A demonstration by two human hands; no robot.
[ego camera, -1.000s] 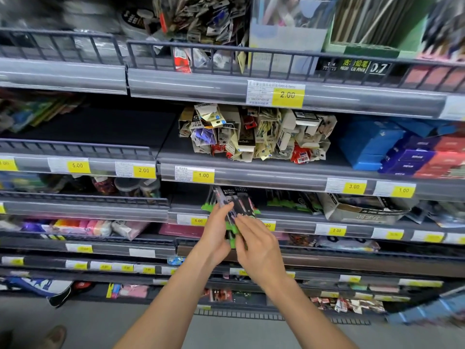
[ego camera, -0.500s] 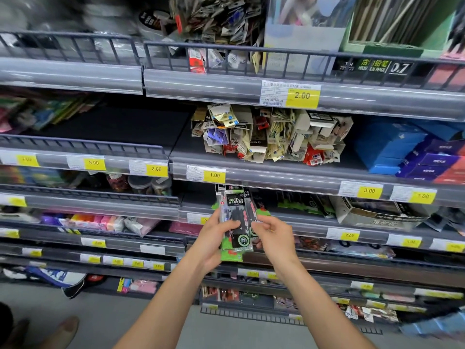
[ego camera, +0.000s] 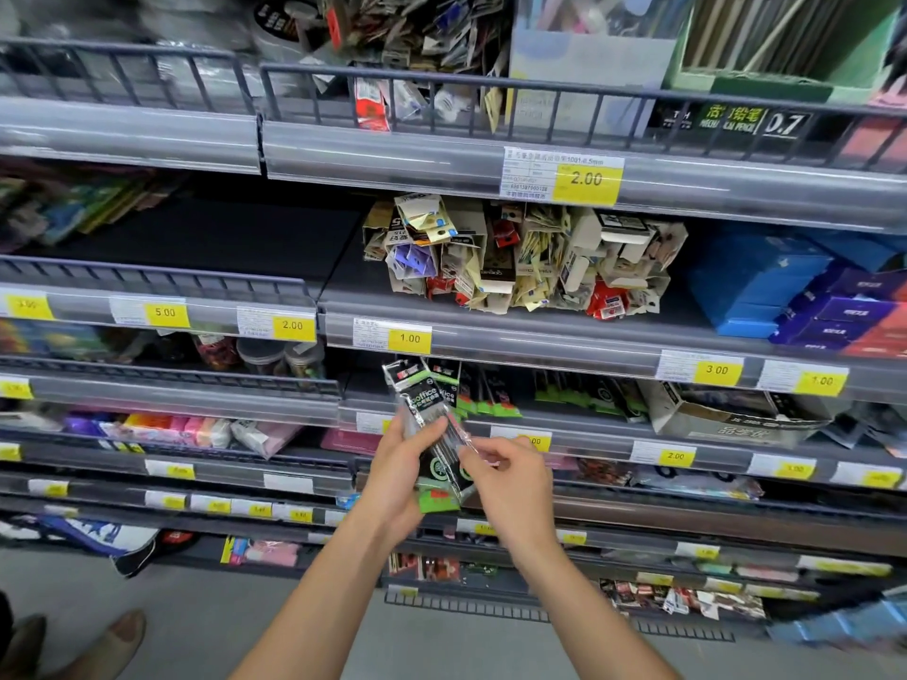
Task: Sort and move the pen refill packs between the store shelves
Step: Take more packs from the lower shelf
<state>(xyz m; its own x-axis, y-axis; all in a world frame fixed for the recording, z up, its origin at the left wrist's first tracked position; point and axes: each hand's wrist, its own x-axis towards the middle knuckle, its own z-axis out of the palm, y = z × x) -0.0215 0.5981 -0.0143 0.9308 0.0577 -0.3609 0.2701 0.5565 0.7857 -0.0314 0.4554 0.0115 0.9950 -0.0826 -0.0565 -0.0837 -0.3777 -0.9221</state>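
A small stack of black-and-green pen refill packs (ego camera: 432, 429) is held upright in front of the third shelf. My left hand (ego camera: 400, 476) grips the stack from the left, fingers wrapped round its lower half. My right hand (ego camera: 505, 476) pinches the clear right edge of the front pack between thumb and fingertips. More packs of the same kind (ego camera: 495, 392) stand on the shelf (ego camera: 579, 427) just behind. A green card end sticks out below my left palm.
A heap of mixed small card packs (ego camera: 520, 257) fills the shelf above. Blue and purple boxes (ego camera: 785, 287) sit to its right. A torn cardboard box (ego camera: 726, 412) lies right of the refills. Yellow price tags line the shelf rails. A shoe (ego camera: 118, 640) shows at bottom left.
Both hands have drawn the stack of packs out from the shelf and slightly down. My right hand has shifted from the stack's face to pinching its right edge.
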